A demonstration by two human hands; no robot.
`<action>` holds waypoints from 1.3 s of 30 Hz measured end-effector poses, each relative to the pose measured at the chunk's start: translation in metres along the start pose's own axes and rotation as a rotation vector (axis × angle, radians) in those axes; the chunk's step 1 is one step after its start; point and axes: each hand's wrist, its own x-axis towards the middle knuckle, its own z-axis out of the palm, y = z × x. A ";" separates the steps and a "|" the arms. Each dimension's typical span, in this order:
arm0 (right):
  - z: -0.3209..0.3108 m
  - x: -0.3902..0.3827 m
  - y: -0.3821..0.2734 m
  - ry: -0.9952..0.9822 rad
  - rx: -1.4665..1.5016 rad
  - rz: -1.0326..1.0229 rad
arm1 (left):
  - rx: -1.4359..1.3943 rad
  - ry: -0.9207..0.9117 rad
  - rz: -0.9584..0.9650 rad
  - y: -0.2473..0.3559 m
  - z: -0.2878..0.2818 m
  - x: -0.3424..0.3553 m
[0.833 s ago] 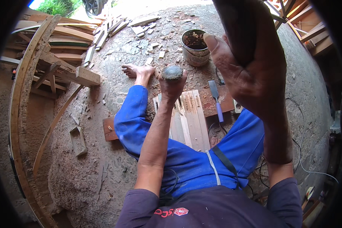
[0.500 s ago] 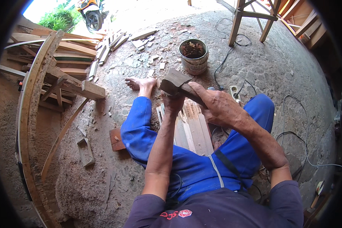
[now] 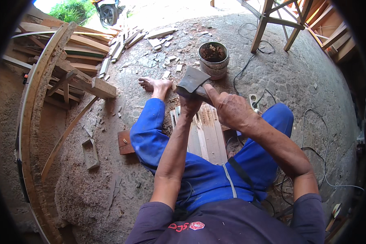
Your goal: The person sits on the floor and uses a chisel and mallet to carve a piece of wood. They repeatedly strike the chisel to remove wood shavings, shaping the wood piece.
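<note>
My right hand point(image 3: 232, 107) is closed round the handle point(image 3: 205, 94) of a hatchet whose dark steel head point(image 3: 193, 79) is over my other hand. My left hand point(image 3: 189, 103) is upright and closed on a tool, now hidden under the hatchet head. Below both hands, between my blue-trousered legs, lie several pale boards with slots point(image 3: 203, 142). A reddish-brown wooden board point(image 3: 126, 146) shows beside them, by my left leg.
A metal bucket point(image 3: 213, 67) stands beyond my hands. Curved timbers point(image 3: 42, 81) and a small wooden box point(image 3: 91, 160) are at left. Offcuts point(image 3: 156, 42) litter the floor. A wooden trestle point(image 3: 272, 20), power socket point(image 3: 253, 101) and cables point(image 3: 325, 154) are at right.
My right hand swung down from high at upper right, bringing the hatchet head over the round top of the tool in my left hand, which it now hides.
</note>
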 end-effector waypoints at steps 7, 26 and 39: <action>-0.017 -0.042 -0.005 0.245 0.368 -0.100 | 0.123 0.014 0.111 -0.013 -0.003 -0.001; 0.005 -0.066 0.002 0.036 0.299 -0.010 | 0.447 -0.034 0.318 0.011 0.009 -0.057; -0.121 -0.006 -0.010 0.955 0.251 -0.197 | 0.087 0.092 -0.059 0.001 0.000 -0.007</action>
